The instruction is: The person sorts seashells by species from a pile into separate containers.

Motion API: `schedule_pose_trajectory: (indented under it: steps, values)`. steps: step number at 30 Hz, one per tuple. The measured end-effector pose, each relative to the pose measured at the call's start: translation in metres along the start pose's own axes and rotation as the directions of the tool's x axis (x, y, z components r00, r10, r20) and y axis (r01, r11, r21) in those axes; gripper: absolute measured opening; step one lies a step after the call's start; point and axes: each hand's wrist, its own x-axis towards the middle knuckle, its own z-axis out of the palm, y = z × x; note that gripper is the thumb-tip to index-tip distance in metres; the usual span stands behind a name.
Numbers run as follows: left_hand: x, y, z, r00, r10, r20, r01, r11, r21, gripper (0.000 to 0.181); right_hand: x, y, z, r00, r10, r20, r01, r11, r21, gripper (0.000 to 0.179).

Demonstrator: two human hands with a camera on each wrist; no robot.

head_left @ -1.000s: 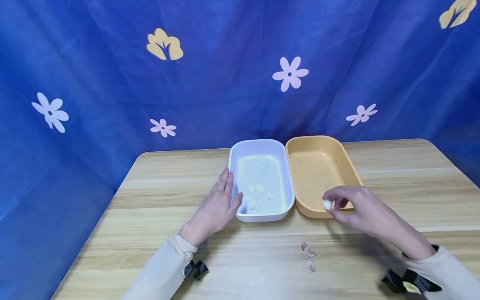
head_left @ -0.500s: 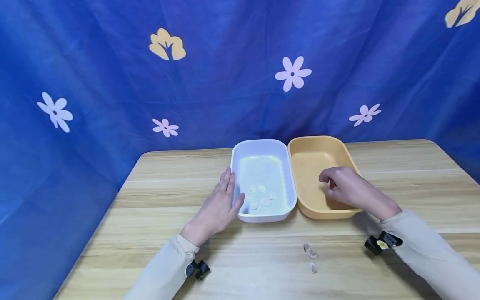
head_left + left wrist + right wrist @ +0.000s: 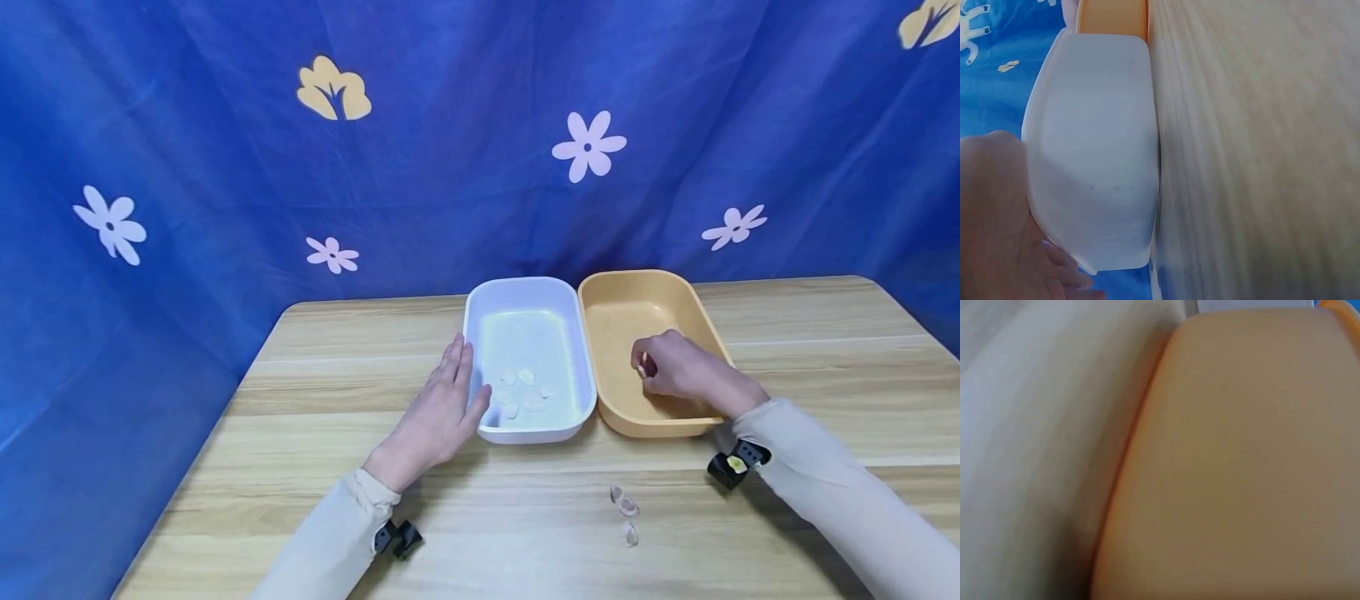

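Observation:
My right hand (image 3: 678, 367) is inside the orange tub (image 3: 611, 392), its fingers curled. Between its thumb and index finger a sliver of a small whitish piece (image 3: 642, 370) shows, mostly hidden by the fingers. My left hand (image 3: 435, 412) rests with straight fingers along the left side of the white tub (image 3: 528, 435), thumb over its near corner. In the left wrist view, that hand (image 3: 1004, 219) lies against the rim of the white tub (image 3: 1094, 150). Several thin pale pieces (image 3: 534, 403) lie on the white tub's floor. The right wrist view shows the orange tub's outer wall (image 3: 1235, 456).
Both tubs stand side by side on a wooden table (image 3: 322, 367), against a blue curtain (image 3: 450, 167) with flower prints. Nearer to me, 3 small pinkish-brown pieces (image 3: 628, 507) lie on the table.
My right hand has moved from over the orange tub's near edge down and forward into it, bringing the whitish piece along. My left hand has stayed at the white tub.

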Motion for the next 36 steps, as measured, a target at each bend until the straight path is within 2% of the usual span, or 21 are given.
schedule_pose_trajectory:
  steps: [6, 9, 14, 20, 25, 29, 32, 36]
  values:
    - [0.001, -0.001, 0.000, 1.000, -0.005, 0.001, 0.005, 1.000, -0.008, 0.068, 0.002, -0.003, -0.003, 0.995, 0.082, 0.060, -0.081, 0.997, -0.021, 0.010]
    - [0.000, -0.001, 0.001, 1.000, -0.005, -0.003, 0.005, 1.000, -0.015, 0.068, 0.001, -0.006, -0.003, 0.995, 0.086, 0.058, -0.084, 0.996, -0.028, 0.008]
    - [-0.001, -0.001, 0.002, 1.000, -0.007, -0.009, 0.007, 1.000, -0.016, 0.068, -0.012, -0.010, -0.008, 0.997, 0.048, -0.068, -0.050, 0.998, -0.028, 0.009]
    - [0.000, -0.001, 0.003, 1.000, 0.003, -0.016, -0.003, 1.000, -0.010, 0.068, -0.036, -0.022, -0.019, 0.968, 0.009, -0.249, -0.028, 0.997, -0.074, 0.004]
    - [0.000, -0.002, 0.003, 1.000, 0.002, -0.010, -0.002, 1.000, 0.005, 0.068, -0.055, -0.037, -0.023, 0.950, -0.047, -0.307, 0.014, 0.994, -0.109, 0.009]
    - [0.000, -0.002, 0.004, 1.000, 0.007, -0.007, -0.007, 1.000, 0.018, 0.068, -0.071, -0.050, -0.022, 0.925, -0.115, -0.362, 0.069, 0.988, -0.137, 0.014]
    - [0.000, -0.002, 0.003, 1.000, 0.015, -0.012, -0.014, 1.000, 0.022, 0.068, -0.082, -0.060, -0.017, 0.899, -0.174, -0.403, 0.125, 0.981, -0.145, 0.019]
    - [0.000, -0.001, 0.002, 1.000, 0.021, -0.012, -0.021, 0.999, 0.027, 0.068, -0.098, -0.071, -0.006, 0.883, -0.218, -0.415, 0.178, 0.975, -0.132, 0.022]
